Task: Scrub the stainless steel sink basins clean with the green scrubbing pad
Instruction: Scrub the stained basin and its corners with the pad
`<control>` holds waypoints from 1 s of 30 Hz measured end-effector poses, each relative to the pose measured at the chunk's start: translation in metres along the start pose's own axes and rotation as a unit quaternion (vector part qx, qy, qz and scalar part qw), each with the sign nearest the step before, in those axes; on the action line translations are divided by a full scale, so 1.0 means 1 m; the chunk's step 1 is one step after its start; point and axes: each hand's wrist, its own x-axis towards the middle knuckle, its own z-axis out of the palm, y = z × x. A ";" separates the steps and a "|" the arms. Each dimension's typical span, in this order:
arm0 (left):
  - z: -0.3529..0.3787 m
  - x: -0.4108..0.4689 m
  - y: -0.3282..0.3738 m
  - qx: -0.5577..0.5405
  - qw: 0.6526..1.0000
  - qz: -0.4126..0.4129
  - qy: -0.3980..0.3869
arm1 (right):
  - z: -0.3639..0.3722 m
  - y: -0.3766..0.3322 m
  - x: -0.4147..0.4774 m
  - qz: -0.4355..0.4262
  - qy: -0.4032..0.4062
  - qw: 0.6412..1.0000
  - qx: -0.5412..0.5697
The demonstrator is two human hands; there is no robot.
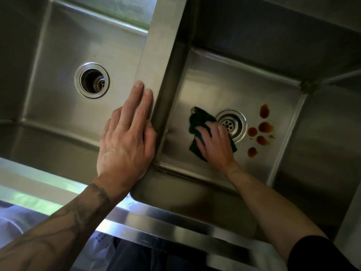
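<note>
Two stainless steel basins lie below me, split by a steel divider [156, 55]. In the right basin [234, 85] my right hand [216, 145] presses the dark green scrubbing pad [199, 119] flat on the floor, just left of the perforated drain [232, 125]. My fingers cover much of the pad. Several brown stains [264, 127] sit to the right of that drain, apart from the pad. My left hand [127, 137] rests flat with straight fingers on the divider's left edge, its thumb side over the right basin's wall.
The left basin [68, 45] has an open round drain [91, 80] with no strainer. The sink's front rim [156, 218] runs along the bottom. Something pale, partly hidden, lies under the rim at lower left.
</note>
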 end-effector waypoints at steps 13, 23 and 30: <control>0.004 -0.002 -0.003 0.002 1.000 -0.001 0.009 | -0.008 0.013 -0.002 0.007 0.001 0.999 -0.038; 0.000 -0.002 0.000 -0.008 1.000 -0.004 -0.007 | -0.018 0.026 -0.022 -0.073 -0.032 0.995 -0.059; -0.002 -0.001 0.001 -0.003 1.000 -0.011 -0.011 | -0.012 0.029 -0.097 -0.201 -0.138 0.966 -0.090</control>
